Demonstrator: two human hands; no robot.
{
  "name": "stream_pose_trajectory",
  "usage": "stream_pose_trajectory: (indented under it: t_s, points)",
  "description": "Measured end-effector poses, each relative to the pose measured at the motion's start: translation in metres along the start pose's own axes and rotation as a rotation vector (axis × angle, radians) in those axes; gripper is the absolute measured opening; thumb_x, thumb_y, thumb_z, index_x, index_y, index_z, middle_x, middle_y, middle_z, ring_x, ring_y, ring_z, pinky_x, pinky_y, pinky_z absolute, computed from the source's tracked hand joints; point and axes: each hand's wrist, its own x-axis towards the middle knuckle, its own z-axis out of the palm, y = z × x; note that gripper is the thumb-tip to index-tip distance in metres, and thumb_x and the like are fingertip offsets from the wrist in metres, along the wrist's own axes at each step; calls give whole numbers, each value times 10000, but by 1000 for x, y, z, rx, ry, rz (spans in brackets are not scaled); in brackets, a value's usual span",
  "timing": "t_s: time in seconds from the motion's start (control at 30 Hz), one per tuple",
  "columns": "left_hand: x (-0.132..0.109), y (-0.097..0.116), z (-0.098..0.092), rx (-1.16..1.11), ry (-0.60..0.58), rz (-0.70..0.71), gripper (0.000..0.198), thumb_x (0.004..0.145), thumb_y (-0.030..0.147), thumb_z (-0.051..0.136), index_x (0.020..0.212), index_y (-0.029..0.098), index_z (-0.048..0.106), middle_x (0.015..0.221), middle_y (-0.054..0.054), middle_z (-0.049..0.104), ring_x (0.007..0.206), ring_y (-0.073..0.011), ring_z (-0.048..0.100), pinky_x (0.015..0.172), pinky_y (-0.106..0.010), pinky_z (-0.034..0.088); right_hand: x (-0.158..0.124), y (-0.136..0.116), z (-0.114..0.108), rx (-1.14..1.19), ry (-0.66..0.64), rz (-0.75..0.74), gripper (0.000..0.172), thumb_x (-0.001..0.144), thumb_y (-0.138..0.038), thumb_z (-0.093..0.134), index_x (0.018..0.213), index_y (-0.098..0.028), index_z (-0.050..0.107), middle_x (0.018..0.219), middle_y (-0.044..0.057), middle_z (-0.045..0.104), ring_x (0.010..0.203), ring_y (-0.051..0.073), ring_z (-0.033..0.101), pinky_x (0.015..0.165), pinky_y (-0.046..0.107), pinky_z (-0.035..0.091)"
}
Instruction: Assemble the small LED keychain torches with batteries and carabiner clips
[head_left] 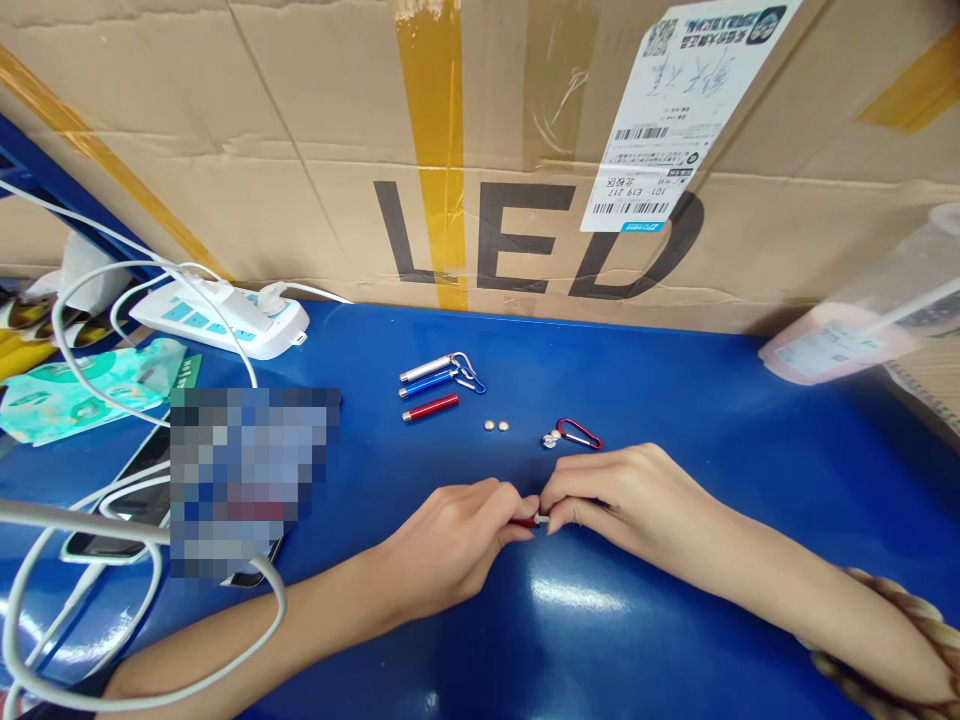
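My left hand [457, 540] is closed, thumb and fingers pinching a small red metal piece [527, 521] that looks like part of a keychain flashlight. My right hand [615, 495] pinches the silver tip of that same piece, so the two hands nearly meet. Most of the piece is hidden by fingers. Beyond the hands lie two round button cells [496, 426] and a red carabiner [580, 433] with small silver parts beside it. Farther left are a silver keychain flashlight [426, 369], a blue keychain flashlight [426, 385] with a carabiner, and a red tube [430, 408].
A large cardboard box [315, 150] stands along the back of the blue table [675, 400]. At the left are a power strip [225, 318], a phone [124, 500], a green tissue pack [90, 390] and loose white cables. A pink-bottomed plastic cup [825, 345] stands at the right.
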Motion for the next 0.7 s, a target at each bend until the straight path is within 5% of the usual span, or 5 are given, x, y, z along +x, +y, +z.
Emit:
stream_pose_trajectory:
  t_s: [0.37,0.6,0.7]
  points:
    - [-3,0,5,32,64,-36,200,960,189,293,789,191,398,669,-22,552,542,-139,501,488,-237,418,0,-10,2,-139,-61,12,252,852,-100,435,692,-185,610,689,-10,661,601,116,617,502,223,347]
    - [-2,0,3,70,77,23,206,959,171,312,808,173,453,681,-34,592,561,-141,527,515,-237,440,1,-15,11,378,-105,235,317,901,-207,396,649,-160,583,529,-23,566,455,72,521,463,167,402]
    - [-3,1,1,-8,66,-45,137,951,172,360,948,156,496,770,-44,636,654,-146,589,591,-241,482,2,-13,12,415,-101,283,312,896,-234,420,641,-160,584,506,-30,546,437,72,496,442,169,393]
